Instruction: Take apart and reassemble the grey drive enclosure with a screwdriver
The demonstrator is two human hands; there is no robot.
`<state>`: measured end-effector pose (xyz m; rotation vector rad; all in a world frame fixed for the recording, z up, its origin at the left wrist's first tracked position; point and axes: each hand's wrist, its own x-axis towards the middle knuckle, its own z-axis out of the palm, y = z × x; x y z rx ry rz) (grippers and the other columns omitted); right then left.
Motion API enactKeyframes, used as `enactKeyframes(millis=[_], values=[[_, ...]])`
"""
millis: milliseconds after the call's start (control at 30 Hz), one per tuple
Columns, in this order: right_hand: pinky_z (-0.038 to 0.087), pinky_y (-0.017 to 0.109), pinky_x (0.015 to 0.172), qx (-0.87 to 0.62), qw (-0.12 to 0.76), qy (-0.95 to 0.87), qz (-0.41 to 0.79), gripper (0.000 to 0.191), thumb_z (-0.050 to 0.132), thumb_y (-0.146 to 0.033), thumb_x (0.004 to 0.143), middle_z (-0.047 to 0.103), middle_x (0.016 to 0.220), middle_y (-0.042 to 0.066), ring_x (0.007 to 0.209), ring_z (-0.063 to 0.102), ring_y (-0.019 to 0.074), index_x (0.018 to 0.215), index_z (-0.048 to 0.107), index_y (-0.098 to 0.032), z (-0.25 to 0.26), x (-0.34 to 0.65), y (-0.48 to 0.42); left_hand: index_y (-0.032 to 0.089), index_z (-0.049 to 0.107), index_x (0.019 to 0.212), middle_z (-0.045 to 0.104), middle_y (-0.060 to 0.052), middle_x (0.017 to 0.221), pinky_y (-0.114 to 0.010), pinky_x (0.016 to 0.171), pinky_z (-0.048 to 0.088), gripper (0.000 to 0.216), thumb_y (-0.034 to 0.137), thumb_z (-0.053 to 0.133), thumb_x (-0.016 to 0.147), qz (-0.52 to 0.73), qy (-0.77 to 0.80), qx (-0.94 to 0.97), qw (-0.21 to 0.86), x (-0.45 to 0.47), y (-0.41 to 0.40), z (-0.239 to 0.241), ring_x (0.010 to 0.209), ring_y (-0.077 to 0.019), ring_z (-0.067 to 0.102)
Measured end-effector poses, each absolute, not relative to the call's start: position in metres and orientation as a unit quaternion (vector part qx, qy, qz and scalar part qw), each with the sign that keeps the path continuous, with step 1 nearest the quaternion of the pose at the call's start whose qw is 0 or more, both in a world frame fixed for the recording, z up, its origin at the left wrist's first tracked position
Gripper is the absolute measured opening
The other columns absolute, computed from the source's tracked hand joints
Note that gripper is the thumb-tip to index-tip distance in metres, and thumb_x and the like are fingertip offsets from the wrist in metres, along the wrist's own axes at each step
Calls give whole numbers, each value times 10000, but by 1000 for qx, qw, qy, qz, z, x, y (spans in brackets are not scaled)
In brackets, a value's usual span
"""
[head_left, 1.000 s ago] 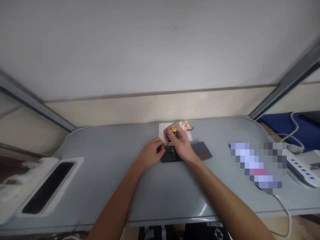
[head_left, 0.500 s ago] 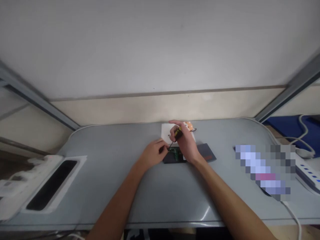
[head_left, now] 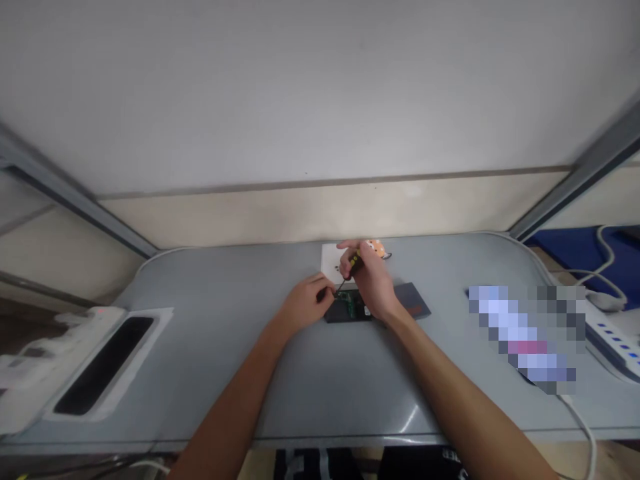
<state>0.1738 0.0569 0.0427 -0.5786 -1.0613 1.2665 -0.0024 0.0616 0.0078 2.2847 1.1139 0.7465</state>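
Observation:
My right hand (head_left: 373,283) grips a small screwdriver (head_left: 351,265) with a yellow and black handle, its thin shaft slanting down-left toward a green circuit board (head_left: 349,305). The board lies in a flat black case (head_left: 345,314) at the middle of the grey table (head_left: 250,373). My left hand (head_left: 304,307) rests at the case's left edge, its fingers pinched against it beside the screwdriver tip. A dark cover with a red mark (head_left: 413,302) lies just right of my right hand.
A white sheet (head_left: 331,262) and a small orange and white figure (head_left: 376,248) lie behind my hands. A white device with a long black slot (head_left: 100,367) sits at the left edge. A white power strip (head_left: 613,337) with cables is at the right.
My right hand has tilted the screwdriver handle from upright toward the right and shifted slightly back. The left hand stays at the case's edge. The view has moved a little.

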Motion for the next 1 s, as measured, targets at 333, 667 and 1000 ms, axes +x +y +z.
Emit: enactKeyframes(millis=[333,667,1000], values=[[349,275,557,-286,665,-458,517,426,717,-596,897,447,586,-84,526,408,114,848,462,-259,41,170,57,203,692,874,683,-19,899,-276,748,482,209,106,514,925,269,412,835,246,-3,64,5,809,-153,632],[428,293,650,-295,644,-447,546,448,746,-593,871,622,740,-29,666,565,140,866,456,-251,38,176,59,199,694,889,685,-14,900,-267,715,465,201,115,516,930,280,409,833,246,-4,63,3,759,-138,613],[453,314,706,-275,639,-453,557,386,696,-607,898,612,817,4,751,577,156,935,596,-236,40,175,61,205,686,894,685,-17,919,-273,728,473,198,103,518,919,272,408,839,237,-4,63,5,785,-144,615]])
